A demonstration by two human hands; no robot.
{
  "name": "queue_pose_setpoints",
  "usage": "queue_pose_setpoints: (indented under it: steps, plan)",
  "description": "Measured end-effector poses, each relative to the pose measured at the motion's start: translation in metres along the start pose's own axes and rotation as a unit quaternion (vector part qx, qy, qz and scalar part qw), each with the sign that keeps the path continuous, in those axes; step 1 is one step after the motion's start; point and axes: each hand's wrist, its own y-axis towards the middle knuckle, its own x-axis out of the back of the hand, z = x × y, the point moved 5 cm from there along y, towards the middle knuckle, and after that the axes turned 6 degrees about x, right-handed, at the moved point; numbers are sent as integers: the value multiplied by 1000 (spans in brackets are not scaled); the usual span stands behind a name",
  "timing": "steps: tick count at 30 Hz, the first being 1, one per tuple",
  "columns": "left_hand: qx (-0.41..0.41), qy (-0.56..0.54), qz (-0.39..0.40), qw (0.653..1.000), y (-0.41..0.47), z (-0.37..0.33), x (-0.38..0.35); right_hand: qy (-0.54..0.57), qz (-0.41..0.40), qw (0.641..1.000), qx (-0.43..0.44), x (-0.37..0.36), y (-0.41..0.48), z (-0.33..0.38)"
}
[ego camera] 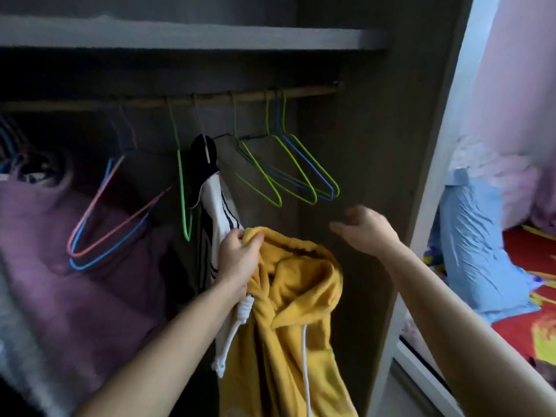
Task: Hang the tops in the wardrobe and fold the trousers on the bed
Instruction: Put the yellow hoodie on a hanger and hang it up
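A yellow hoodie [288, 311] with white drawstrings hangs from my left hand [236, 260], which grips it near the hood edge in front of the open wardrobe. My right hand [365, 231] is raised just below the empty green and blue wire hangers [298, 176] on the wooden rail [240, 97]; its fingers are loosely curled and hold nothing. A white top with dark stripes [218, 206] hangs on a hanger just left of the hoodie. More pink, blue and green hangers [120, 212] hang further left.
A purple blanket bundle [75, 281] fills the wardrobe's lower left. A shelf [192, 34] runs above the rail. The wardrobe's side panel [433, 176] stands to the right. Beyond it lies the bed with a light blue garment [475, 242] on a red patterned sheet [529, 311].
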Motion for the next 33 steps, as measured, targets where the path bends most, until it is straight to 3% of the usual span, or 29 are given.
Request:
queue_pose_setpoints:
  steps: [3,5,10,12,16,26,33]
  plan:
    - [-18,28,-27,999,4,2,-1,112,-166,978,63,25,32,17]
    - [-19,40,-41,998,5,3,0,167,-201,962,73,33,55,25]
    - [-28,63,-92,993,1,2,18,155,-106,981,42,24,110,38]
    - [-37,65,-109,991,-2,0,25,129,-71,987,68,16,122,42]
    - [-47,69,-144,986,-9,-5,39,137,-156,968,143,15,129,49]
    - [-61,66,-158,983,-11,1,31,188,-263,935,142,12,78,28]
    - [-63,89,-86,990,-13,15,23,222,-248,943,33,-37,-16,-30]
